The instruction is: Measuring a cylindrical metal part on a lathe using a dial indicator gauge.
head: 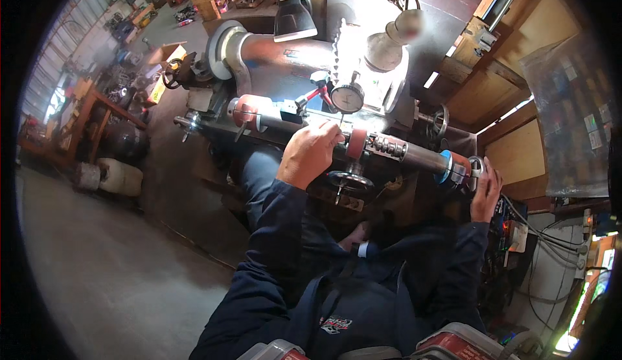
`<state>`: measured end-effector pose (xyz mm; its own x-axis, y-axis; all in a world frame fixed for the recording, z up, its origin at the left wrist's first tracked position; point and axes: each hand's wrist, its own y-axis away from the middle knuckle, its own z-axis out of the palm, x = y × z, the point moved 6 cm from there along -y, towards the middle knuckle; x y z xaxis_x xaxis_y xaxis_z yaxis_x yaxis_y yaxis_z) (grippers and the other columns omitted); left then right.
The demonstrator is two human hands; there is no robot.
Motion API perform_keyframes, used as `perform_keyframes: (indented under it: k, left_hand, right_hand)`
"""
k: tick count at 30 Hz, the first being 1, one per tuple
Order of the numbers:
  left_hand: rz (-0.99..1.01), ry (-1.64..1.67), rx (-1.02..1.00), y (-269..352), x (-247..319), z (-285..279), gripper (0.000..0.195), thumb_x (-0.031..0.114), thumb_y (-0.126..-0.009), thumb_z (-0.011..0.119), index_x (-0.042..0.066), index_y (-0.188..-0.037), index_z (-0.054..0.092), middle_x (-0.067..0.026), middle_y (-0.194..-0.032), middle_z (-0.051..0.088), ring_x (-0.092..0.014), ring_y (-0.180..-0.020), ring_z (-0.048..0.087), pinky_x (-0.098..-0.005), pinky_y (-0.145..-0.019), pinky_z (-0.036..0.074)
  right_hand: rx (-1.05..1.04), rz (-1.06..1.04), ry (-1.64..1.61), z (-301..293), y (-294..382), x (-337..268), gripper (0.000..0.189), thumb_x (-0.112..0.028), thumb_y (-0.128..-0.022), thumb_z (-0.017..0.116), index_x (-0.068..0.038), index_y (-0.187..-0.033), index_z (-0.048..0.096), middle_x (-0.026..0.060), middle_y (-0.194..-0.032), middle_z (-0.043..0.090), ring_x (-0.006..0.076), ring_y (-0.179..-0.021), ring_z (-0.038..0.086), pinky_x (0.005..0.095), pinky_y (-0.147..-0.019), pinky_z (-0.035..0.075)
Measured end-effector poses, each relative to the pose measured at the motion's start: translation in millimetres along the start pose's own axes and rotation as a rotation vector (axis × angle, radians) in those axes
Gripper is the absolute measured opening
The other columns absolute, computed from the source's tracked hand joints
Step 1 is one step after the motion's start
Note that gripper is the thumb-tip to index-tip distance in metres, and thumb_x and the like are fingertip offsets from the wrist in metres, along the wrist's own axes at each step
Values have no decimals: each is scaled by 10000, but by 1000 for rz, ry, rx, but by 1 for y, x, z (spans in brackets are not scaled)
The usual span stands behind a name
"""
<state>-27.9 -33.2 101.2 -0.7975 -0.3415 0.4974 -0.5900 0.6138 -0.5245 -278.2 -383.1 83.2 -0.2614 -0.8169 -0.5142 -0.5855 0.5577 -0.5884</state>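
In the head view, my left hand [313, 153] is at the middle, its fingertips pinched together just below a dial gauge [347, 98]; whether they hold something small is hidden. The gauge hangs from a jointed arm with red parts [320, 92] above the steel bar. My right hand [486, 187] lies with its fingers against a metal handwheel [476, 173] at the bar's right end. Between the hands sit a red-brown ring-shaped part [357, 143] and a coil spring [388, 146]. A larger handwheel [351, 180] stands below them.
A black lamp shade [294, 17] hangs above the red-brown machine body [286, 54]. Another handwheel [440, 119] is at the right, near a wooden wall [525, 151]. A wooden rack [97, 122] and a pale container [121, 176] stand on the left. Cables [539, 238] hang at lower right.
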Motion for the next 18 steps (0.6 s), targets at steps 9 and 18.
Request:
perform_keyframes:
  k: [9, 18]
  left_hand:
    - [44, 271, 358, 39, 53, 29, 89, 5, -842, 679, 50, -897, 626, -114, -852, 661, -283, -765, 665, -388, -647, 538]
    - [98, 293, -758, 85, 79, 178, 190, 223, -890, 645, 40, -942, 639, -156, -931, 653, -362, -919, 651, -445, -781, 520]
  right_hand:
    - [10, 184, -334, -3, -4, 69, 124, -77, -986, 574, -2, -1054, 645, 40, -1014, 643, 128, -944, 603, 275, -839, 484]
    - [-152, 352, -701, 55, -4, 141, 182, -107, -935, 623, -42, -1102, 653, 23, -990, 665, 131, -923, 609, 279, -813, 488]
